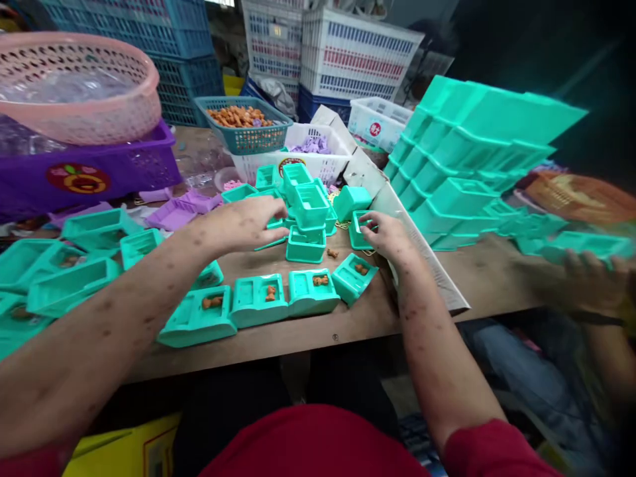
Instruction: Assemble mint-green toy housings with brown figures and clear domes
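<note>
Four teal trays (262,299) with orange pieces (271,293)

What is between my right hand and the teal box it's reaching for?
Nothing visible. The right hand is already on the teal box, fingers at its open top. The left hand rests on the pile of teal boxes beside it, apart from that box.

Red short sleeves, bare forearms

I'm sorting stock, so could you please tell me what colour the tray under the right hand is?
The tray is teal green, seen in the head view.
</note>
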### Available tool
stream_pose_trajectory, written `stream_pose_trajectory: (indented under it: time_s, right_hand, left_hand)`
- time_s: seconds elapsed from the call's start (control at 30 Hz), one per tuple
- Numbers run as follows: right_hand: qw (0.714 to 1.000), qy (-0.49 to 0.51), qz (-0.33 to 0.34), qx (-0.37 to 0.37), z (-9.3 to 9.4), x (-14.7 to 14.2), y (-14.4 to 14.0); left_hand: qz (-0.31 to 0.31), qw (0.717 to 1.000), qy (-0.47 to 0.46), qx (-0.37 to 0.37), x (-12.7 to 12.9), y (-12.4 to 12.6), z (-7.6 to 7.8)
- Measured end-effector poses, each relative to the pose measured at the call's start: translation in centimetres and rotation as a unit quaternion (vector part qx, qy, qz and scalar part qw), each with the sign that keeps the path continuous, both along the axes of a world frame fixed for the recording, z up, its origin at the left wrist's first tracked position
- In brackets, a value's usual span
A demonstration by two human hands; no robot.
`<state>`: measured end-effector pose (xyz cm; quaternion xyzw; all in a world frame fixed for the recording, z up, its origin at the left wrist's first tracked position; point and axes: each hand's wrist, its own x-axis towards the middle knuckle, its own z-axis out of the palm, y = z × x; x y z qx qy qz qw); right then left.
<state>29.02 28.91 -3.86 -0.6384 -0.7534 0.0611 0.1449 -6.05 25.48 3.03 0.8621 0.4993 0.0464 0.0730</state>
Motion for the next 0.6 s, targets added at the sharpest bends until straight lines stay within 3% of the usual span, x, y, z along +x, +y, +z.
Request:
stream_pose_trajectory:
  time_s: [0.13,0.27,0.4,0.53,0.6]
  right_hand:
    - [0.993,-0.044,0.047,-0.096,-0.9,-1.7,2.1]
    - [0.972,-0.096,0.102,-0.188,-3.2,-5.3,3.9]
    - [0.967,-0.124,0.103,-0.198,-4.1,-6.4,4.8]
    - [0.981,-0.093,0.090,-0.145,-2.2,-4.8,4.2]
    - [0.988,-0.062,0.086,-0.112,-0.8,-4.0,3.1]
  left_hand:
    - [0.009,0.997,0.040,0.066,5.4,5.0,-1.4]
    - [0.023,0.995,0.057,0.075,7.3,8.0,-2.5]
    - [-0.007,0.995,0.007,0.098,5.4,8.4,-2.4]
    - [-0.045,0.991,-0.084,0.095,1.4,5.7,-0.5]
    - [-0.023,0.991,-0.113,0.068,-0.5,3.8,0.7]
